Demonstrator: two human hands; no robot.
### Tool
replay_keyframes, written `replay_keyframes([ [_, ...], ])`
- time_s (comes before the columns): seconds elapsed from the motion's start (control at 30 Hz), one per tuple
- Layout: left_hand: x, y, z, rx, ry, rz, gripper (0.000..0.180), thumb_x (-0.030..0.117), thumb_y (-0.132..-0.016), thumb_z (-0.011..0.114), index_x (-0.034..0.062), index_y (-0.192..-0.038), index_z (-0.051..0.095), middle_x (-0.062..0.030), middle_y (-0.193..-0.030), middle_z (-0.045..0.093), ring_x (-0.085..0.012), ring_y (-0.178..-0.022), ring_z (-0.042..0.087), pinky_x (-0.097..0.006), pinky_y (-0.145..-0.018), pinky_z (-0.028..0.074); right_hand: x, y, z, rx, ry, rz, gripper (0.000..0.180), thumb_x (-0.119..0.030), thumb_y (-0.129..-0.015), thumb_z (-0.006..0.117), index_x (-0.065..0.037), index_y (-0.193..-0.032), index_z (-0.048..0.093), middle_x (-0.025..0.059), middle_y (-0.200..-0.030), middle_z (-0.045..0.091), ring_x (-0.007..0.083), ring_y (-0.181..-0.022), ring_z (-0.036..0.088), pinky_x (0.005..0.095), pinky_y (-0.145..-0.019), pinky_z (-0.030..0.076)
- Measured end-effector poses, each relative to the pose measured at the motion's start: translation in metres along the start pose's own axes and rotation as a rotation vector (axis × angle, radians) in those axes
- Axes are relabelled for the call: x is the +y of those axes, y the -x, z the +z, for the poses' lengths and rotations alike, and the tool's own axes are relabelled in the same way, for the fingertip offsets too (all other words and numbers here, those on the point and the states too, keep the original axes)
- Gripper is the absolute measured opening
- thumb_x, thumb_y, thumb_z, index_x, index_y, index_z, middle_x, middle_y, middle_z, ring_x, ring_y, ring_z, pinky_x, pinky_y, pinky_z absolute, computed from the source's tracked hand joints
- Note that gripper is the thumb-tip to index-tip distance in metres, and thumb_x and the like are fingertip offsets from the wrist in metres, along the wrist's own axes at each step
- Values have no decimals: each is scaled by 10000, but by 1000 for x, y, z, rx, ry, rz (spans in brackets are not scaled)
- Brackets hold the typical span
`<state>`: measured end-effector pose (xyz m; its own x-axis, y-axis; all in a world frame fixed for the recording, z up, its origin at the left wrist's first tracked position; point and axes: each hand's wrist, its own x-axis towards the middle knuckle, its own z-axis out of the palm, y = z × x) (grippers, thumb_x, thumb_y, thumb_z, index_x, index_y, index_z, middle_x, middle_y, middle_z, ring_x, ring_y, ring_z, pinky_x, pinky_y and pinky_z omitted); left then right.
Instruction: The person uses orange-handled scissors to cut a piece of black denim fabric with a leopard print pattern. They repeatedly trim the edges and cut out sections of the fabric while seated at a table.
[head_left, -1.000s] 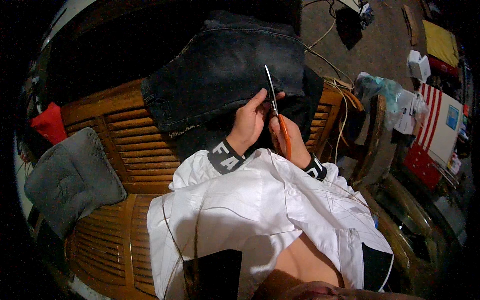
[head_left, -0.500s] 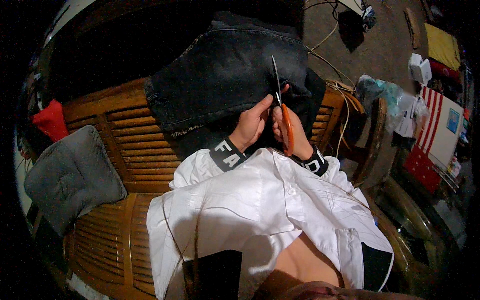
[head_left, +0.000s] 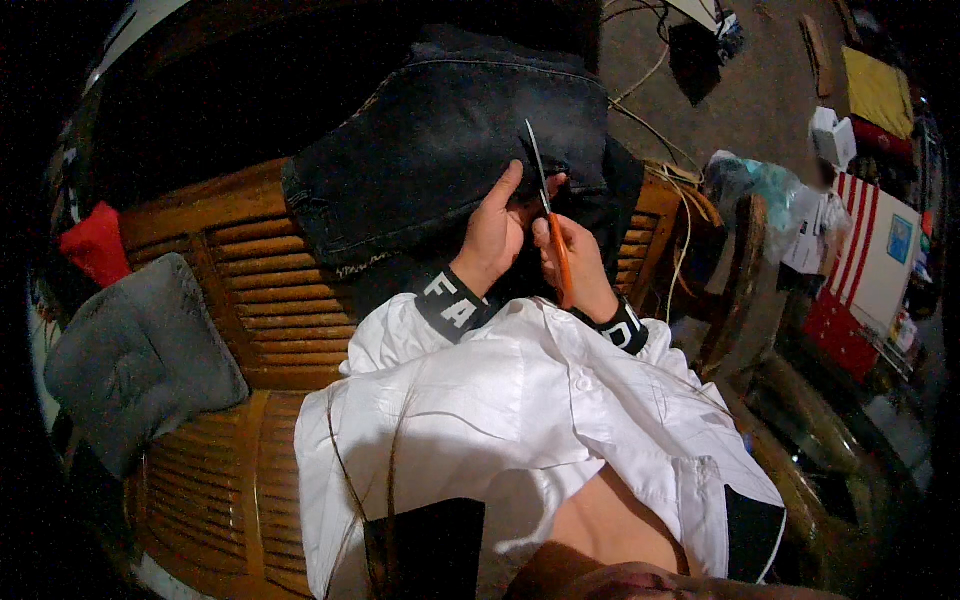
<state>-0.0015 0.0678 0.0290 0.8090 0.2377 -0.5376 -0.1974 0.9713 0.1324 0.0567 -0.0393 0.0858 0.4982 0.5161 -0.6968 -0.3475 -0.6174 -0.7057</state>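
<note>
Dark denim jeans [head_left: 440,130] lie spread in front of me, with pale stitching and a frayed edge. My right hand [head_left: 582,265] is closed round the orange handles of a pair of scissors [head_left: 558,262]. The blades point away from me over the denim and look closed together. Just left of them is my left hand [head_left: 490,238], its thumb raised and apart from the fingers. Those fingers pass behind the blades, with reddish fingertips showing beyond on the dark cloth; whether they touch cloth is hidden.
I am at a slatted wooden bench [head_left: 285,290]. To the left are a grey cushion [head_left: 150,355] and a red cloth [head_left: 97,243]. Cables [head_left: 690,250] trail at the right, near plastic bags [head_left: 750,185], a white box [head_left: 832,135] and a red-and-white striped item [head_left: 865,250].
My left thumb has lifted away from the scissors, opening a gap from the fingers. The scissors have shifted slightly left and turned more edge-on in my right hand.
</note>
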Motion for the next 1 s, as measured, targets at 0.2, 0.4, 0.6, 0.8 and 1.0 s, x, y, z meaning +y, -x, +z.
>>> replay_keyframes([
  [0.2, -1, 1, 0, 2, -31, 56, 364, 295, -951, 482, 0, -1165, 491, -175, -1108, 594, -244, -1038, 564, -364, -944, 412, 4, 8, 4, -4, -150, 35, 272, -282, -894, 588, -21, -945, 526, -22, -661, 478, 45, -542, 438, 196, -458, 344],
  [0.4, 1, 2, 1, -57, -83, 68, 401, 284, -967, 431, -23, -1222, 477, -146, -1217, 557, -212, -1096, 532, -336, -970, 388, 13, 14, 4, -39, -305, 7, 279, -247, -912, 542, -25, -1060, 463, -11, -738, 478, 50, -552, 439, 193, -472, 357],
  [0.6, -1, -1, 0, -141, -30, 26, 432, 274, -981, 377, -22, -1286, 450, -115, -1315, 492, -187, -1139, 501, -310, -1004, 345, 27, 6, 3, -62, -15, -222, 179, -204, -927, 459, -58, -1029, 436, -29, -730, 424, 42, -576, 400, 197, -469, 341],
  [0.8, 0, 6, -3, -217, -172, -40, 451, 331, -994, 293, 61, -1303, 479, -50, -1287, 529, -154, -1099, 510, -302, -979, 373, 9, -4, -7, -266, -231, 26, 356, -478, -921, 474, -137, -1016, 444, -51, -782, 403, 42, -604, 410, 171, -499, 337],
  [1.0, -1, 5, -9, -227, -251, -58, 464, 334, -994, 277, 57, -1314, 469, -48, -1300, 517, -136, -1066, 531, -262, -947, 396, 7, -7, 6, -143, -345, 59, 155, -253, -949, 442, -139, -843, 447, -69, -602, 377, 26, -434, 362, 178, -382, 282],
])
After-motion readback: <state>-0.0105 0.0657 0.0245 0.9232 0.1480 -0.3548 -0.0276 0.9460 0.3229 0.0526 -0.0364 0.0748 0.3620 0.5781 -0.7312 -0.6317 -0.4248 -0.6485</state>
